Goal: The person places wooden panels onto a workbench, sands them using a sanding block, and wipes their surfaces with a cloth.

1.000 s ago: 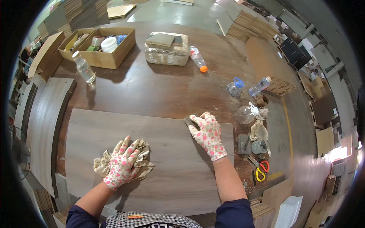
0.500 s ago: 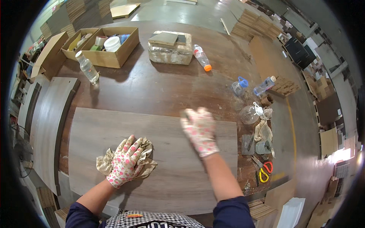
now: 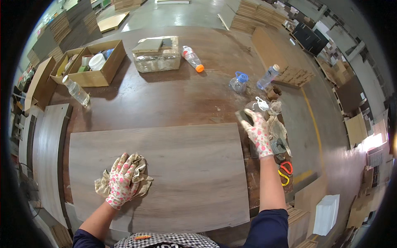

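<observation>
My left hand (image 3: 120, 180), in a white glove with pink spots, lies flat with fingers stretched over a crumpled beige rag (image 3: 142, 182). The rag rests on a wide grey wood-grain board (image 3: 190, 177). Over the table's right side, past the board's edge, my right hand (image 3: 259, 134) wears a matching glove. Its thumb and fingers close around a small flat grey plate (image 3: 243, 117), which is tilted. Behind that hand stands a clear plastic bottle (image 3: 259, 105) with a white handle, partly hidden. A ribbed clear tub (image 3: 278, 146) sits right beside the wrist.
Scissors (image 3: 285, 170) with red and yellow handles lie by my right forearm. Further back are a blue-capped bottle (image 3: 238, 82), an orange-capped bottle (image 3: 192, 59), a taped block (image 3: 157, 60) and a cardboard box (image 3: 111, 68). Long grey panels (image 3: 51, 153) line the left side.
My right hand has moved from above the board to the right side and taken hold of the grey plate. The view has swung right. My left hand stays on the rag.
</observation>
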Demonstrator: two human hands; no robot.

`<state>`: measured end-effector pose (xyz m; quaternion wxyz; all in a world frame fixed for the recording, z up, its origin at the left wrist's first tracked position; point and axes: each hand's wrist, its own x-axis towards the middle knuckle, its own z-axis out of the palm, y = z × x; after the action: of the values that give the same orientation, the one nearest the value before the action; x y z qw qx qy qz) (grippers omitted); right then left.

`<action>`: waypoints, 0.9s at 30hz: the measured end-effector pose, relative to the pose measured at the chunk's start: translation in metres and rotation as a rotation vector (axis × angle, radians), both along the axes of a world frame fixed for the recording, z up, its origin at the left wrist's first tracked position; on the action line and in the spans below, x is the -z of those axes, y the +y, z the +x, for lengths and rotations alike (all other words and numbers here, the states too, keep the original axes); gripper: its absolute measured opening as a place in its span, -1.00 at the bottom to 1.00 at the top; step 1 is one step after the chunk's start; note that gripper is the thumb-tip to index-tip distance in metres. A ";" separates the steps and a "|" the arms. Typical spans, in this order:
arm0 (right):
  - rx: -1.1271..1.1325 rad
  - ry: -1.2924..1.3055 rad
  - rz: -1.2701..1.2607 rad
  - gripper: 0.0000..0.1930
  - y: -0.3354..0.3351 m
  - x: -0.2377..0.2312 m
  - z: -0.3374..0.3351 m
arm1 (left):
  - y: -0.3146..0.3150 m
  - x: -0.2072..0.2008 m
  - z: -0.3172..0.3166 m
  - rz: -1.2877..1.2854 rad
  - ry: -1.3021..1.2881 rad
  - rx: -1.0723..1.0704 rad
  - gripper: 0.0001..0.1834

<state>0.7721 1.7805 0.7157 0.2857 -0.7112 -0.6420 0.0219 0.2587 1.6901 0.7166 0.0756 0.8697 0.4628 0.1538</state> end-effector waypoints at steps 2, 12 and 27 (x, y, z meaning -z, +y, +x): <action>-0.133 0.149 -0.001 -0.52 -0.004 0.009 -0.002 | 0.000 0.000 0.001 -0.006 0.041 -0.012 -0.45; -0.251 0.285 -0.193 -0.31 -0.113 -0.027 0.021 | -0.001 0.006 -0.001 0.044 0.104 -0.009 -0.48; -0.338 0.500 -0.484 -0.33 -0.327 -0.030 0.006 | -0.002 0.027 -0.017 0.099 0.108 -0.009 -0.47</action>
<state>0.7783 1.4534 0.7455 0.2500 -0.6150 -0.6367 0.3922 0.2420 1.6883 0.6899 0.0070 0.8773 0.4620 0.1298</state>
